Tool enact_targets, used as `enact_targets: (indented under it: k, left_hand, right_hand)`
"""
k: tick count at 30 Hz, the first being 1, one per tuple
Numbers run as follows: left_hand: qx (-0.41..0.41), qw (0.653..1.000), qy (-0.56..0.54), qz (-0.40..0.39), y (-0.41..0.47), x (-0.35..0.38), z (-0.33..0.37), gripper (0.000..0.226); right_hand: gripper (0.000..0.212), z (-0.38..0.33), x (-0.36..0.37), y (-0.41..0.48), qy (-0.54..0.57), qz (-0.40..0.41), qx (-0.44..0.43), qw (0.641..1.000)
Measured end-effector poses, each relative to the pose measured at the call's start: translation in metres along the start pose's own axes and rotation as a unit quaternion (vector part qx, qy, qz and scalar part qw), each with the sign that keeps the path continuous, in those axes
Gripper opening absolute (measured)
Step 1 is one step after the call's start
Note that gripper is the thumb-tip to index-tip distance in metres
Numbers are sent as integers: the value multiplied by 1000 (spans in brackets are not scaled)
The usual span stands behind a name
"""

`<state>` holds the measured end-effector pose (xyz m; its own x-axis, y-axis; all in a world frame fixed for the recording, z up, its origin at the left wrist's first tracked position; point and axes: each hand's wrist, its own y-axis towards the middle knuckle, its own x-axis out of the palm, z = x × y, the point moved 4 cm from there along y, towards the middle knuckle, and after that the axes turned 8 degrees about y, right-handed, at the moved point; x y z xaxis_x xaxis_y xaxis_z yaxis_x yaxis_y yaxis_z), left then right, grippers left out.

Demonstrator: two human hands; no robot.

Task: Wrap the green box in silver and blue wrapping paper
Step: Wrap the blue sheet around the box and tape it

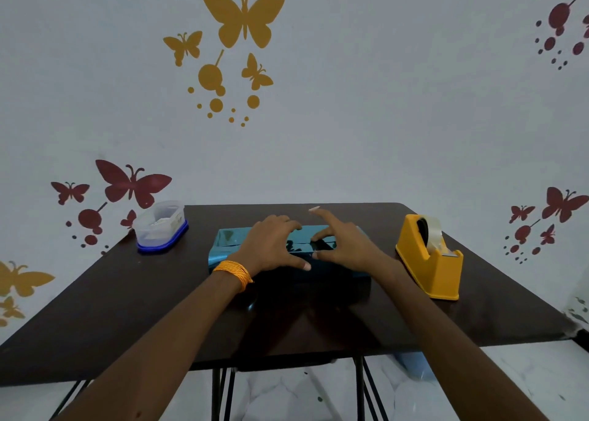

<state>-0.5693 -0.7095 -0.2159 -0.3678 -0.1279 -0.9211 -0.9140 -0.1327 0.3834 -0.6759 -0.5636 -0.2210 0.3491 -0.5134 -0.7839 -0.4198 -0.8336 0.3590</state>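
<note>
A: Blue wrapping paper (224, 243) status?
B: Covers box, mid-surface (127, 309). Step: seam closure. Left hand (271, 245) presses top seam, fingers spread; right hand (342, 245) touches seam, grasping nothing.
A: Next?
B: Probably tape from dispenser (427, 261), applied across seam.

1. Table (95, 309): dark brown top, thin black legs; fills lower frame.
2. Clear plastic container (161, 227), blue base; middle left.
3. Paper-wrapped box (226, 245), shiny blue; centre.
4. Tape dispenser (428, 261), yellow, clear roll; middle right.
</note>
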Motion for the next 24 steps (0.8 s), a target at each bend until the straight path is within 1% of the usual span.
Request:
enact_targets:
  k: [2,4,6,10,12,13,14,16,17,19,21,23,24]
  left_hand:
    - [-8,1000,9,-17,-6,-3,-12,85]
    - [-6,999,24,-35,-10,-3,-21,72]
    - [-5,999,28,-28,-15,-2,-23,59]
    - [-12,999,31,-1,-16,-1,-22,53]
    - [-19,1000,11,3,-15,-2,-24,53]
    - [-31,999,-36,5,-16,-3,-25,52]
    - [-50,993,-109,11,-16,-5,-27,49]
    - [-86,959,-268,33,-15,-11,-27,35]
    - [-97,940,-325,49,-12,-15,-26,28]
    - [-105,907,-402,65,-4,-25,-21,23]
    - [-100,878,-465,49,3,-34,-15,25]
    - [-85,862,-499,17,8,-39,-11,28]
    - [-69,865,-498,8,10,-42,-9,28]
  right_hand:
    - [94,-4,1,-2,-16,7,-14,1000]
    - [90,-6,3,-3,-29,20,-21,999]
    - [86,-7,6,-4,-42,37,-27,998]
    - [76,-9,11,-6,-46,61,-26,997]
    - [74,-8,10,-5,-34,65,-24,997]
    - [73,-8,8,-5,-23,62,-23,998]
    - [72,-8,7,-4,-11,62,-20,998]
    - [69,-8,5,-2,18,68,-22,997]
    - [67,-8,3,-1,38,73,-28,996]
    - [57,-13,2,1,90,83,-35,992]
    - [43,-21,1,3,163,88,-34,982]
    - [28,-29,0,5,226,97,-42,968]
    - [23,-32,0,5,242,104,-48,963]
